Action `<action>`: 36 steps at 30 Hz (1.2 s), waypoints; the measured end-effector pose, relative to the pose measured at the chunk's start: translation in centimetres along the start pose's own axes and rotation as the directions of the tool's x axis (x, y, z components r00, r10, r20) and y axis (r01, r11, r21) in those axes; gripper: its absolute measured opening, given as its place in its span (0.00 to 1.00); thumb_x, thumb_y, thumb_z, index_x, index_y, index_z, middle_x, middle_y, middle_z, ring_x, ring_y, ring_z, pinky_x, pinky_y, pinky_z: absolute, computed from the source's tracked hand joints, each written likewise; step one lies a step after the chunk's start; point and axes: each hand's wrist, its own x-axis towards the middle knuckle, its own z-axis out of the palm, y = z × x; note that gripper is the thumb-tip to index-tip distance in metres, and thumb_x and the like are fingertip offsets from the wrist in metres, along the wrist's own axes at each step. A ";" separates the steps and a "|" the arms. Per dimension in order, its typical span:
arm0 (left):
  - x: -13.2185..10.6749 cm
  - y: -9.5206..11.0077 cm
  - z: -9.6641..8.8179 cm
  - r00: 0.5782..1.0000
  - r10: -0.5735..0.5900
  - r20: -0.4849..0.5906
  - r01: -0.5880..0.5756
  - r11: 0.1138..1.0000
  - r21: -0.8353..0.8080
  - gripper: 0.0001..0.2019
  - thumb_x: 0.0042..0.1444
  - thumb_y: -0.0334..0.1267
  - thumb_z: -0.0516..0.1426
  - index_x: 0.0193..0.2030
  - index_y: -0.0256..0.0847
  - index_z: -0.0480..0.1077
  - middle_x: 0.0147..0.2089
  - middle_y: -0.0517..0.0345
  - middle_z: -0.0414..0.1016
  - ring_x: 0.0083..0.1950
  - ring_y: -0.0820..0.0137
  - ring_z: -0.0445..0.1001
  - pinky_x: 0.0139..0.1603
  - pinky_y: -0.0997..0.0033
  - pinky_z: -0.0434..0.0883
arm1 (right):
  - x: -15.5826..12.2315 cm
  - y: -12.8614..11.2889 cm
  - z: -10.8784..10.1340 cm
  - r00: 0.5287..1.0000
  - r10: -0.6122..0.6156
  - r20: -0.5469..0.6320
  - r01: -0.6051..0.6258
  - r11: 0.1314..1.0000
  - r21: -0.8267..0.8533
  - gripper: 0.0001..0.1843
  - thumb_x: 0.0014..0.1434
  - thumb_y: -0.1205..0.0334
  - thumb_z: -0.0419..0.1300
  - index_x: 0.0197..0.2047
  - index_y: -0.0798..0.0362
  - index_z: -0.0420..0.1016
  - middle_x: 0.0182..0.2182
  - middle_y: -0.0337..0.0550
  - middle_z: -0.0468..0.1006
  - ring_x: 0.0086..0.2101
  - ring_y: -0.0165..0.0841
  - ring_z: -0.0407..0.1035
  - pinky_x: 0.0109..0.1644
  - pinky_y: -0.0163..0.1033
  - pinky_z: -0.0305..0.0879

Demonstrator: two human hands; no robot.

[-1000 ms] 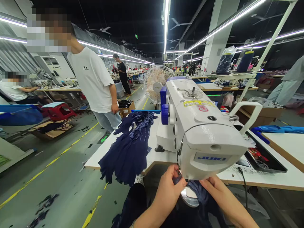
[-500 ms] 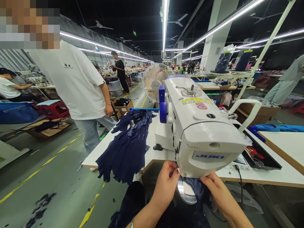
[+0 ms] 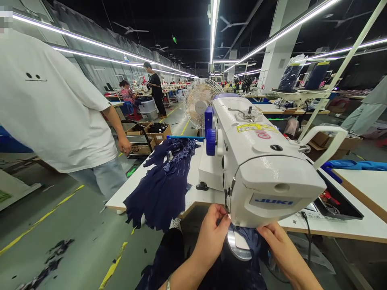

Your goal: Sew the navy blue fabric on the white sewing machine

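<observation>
Head view: both hands work under the nose of a white sewing machine [image 3: 256,161]. Left hand [image 3: 213,235] pinches something small beside the needle area, its grip closed; what it pinches is hidden. Right hand [image 3: 276,245] presses navy fabric [image 3: 250,241] by the metal plate [image 3: 238,245]. More navy pieces [image 3: 165,185] lie piled on the white surface [image 3: 332,227]. A person in a white shirt [image 3: 48,108] stands left.

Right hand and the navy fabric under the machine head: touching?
Touching. The head view shows the right hand with its fingers pressed onto the navy fabric beneath the sewing machine.
</observation>
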 end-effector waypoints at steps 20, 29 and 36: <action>-0.1 0.4 0.0 0.999 -0.026 -0.031 0.026 0.999 0.018 0.03 0.56 0.35 0.54 0.37 0.40 0.63 0.34 0.57 0.70 0.39 0.68 0.69 0.47 0.68 0.66 | -0.2 0.5 0.3 0.993 0.031 -0.117 -0.032 0.999 -0.004 0.20 0.55 0.47 0.61 0.46 0.49 0.73 0.45 0.48 0.77 0.50 0.44 0.66 0.56 0.48 0.61; 0.0 0.1 0.0 1.000 0.004 -0.011 -0.004 0.999 -0.032 0.04 0.56 0.36 0.54 0.38 0.40 0.65 0.35 0.55 0.71 0.40 0.67 0.71 0.45 0.69 0.67 | 0.1 1.0 -0.2 0.996 -0.038 -0.083 0.037 0.999 -0.006 0.15 0.55 0.47 0.61 0.39 0.48 0.74 0.38 0.44 0.79 0.44 0.41 0.70 0.56 0.47 0.62; -0.1 -0.1 0.0 0.999 0.001 -0.049 -0.002 1.000 -0.013 0.10 0.55 0.42 0.57 0.39 0.39 0.68 0.35 0.55 0.73 0.39 0.66 0.72 0.46 0.68 0.68 | 0.3 1.6 -0.7 0.999 0.008 -0.031 -0.009 0.999 -0.032 0.18 0.57 0.47 0.59 0.46 0.48 0.72 0.46 0.45 0.76 0.51 0.42 0.65 0.60 0.49 0.56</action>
